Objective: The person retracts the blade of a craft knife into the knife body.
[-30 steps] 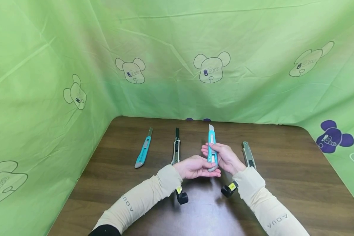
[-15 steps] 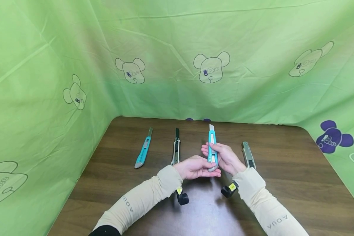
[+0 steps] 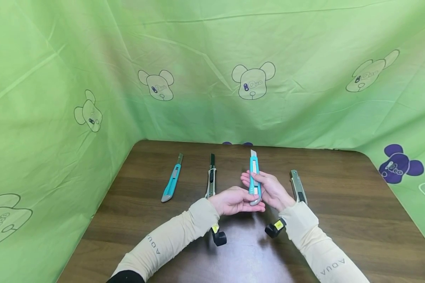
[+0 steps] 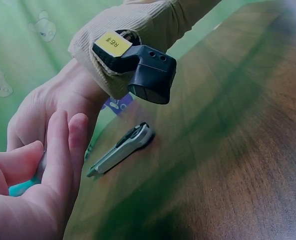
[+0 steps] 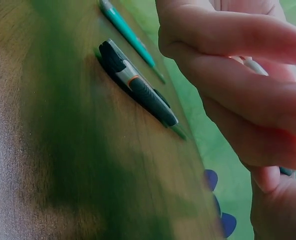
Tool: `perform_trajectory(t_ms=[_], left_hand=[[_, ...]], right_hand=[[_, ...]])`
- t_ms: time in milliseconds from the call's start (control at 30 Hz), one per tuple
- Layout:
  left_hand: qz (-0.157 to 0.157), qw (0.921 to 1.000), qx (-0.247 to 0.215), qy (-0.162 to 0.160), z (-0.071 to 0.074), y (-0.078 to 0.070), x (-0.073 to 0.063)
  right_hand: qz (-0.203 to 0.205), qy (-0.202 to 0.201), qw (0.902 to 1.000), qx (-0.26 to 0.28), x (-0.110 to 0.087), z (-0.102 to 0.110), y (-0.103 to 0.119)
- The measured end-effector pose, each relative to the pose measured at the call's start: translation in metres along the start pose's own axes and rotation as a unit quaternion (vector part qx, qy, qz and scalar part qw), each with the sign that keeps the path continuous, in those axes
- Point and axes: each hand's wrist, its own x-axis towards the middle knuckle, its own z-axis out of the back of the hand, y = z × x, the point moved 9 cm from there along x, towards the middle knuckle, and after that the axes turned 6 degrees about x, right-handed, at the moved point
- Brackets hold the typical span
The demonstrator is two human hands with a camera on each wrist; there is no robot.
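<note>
Both hands hold a teal utility knife over the table, its blade pointing to the far side. My left hand pinches the grey butt end between thumb and fingers. Higher on the handle, the thumb of my right hand lies on the front while its fingers are behind. In the left wrist view the knife is mostly hidden by the left hand. Fingers of the right hand cover most of it in the right wrist view.
On the brown table lie a slim teal utility knife at left, a black-and-silver one beside the left hand, and a grey one by the right wrist. A green printed cloth hangs behind and at the sides.
</note>
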Motion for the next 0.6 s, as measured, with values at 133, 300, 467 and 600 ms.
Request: perform_trajectory(t_ms=[133,300,467,600], left_hand=[[0.001,1.0,-0.001,0.0,0.0004,-0.0003,0.0],[0.0,1.0,-0.003,0.0,0.0004,-0.0013,-0.0002],[-0.001,1.0,-0.004,0.0,0.0007,-0.0015,-0.0002],[-0.003,1.0,-0.004,-0.002,0.0016,-0.0016,-0.0005]], right_hand=[[0.004,0.011,0.9999,0.003,-0.0003,-0.0008,0.0],[0.004,0.019,0.9997,0.011,-0.0001,-0.0028,-0.0002],[0.003,0.028,0.9995,0.014,0.0007,-0.0045,-0.0006],[0.002,0.032,0.9994,0.015,0.0009,-0.0054,-0.0011]])
